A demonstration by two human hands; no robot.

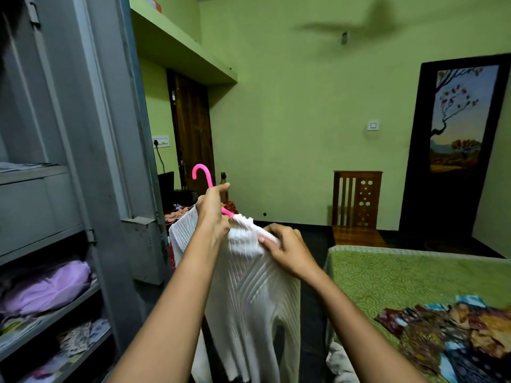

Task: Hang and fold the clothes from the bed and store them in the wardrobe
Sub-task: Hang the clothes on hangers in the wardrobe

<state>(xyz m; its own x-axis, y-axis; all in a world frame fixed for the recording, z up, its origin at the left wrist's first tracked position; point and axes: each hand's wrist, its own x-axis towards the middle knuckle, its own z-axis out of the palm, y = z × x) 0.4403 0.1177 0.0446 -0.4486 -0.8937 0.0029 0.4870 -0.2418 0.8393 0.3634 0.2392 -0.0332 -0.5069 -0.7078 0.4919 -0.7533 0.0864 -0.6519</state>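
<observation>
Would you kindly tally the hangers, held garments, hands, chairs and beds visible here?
Hangers: 1, the pink hanger
Held garments: 1, the white top
Hands: 2, the left hand and the right hand
Chairs: 1, the wooden chair
Beds: 1, the bed
Total: 6

- Two hands: left hand (213, 208), right hand (290, 251).
- One pink hanger (203, 172).
- One white top (249, 299).
- One wardrobe (110, 134).
- One bed (401, 275).
- One heap of patterned clothes (456, 333); its pieces cannot be counted.
- One lilac bundle (47, 288) on a wardrobe shelf.
- One chair (356, 200).
- Two doors: wooden door (193, 128), painted door (453, 139).
- One fan (344, 31).
- Two wall plates: socket (161, 141), switch (373, 125).
</observation>
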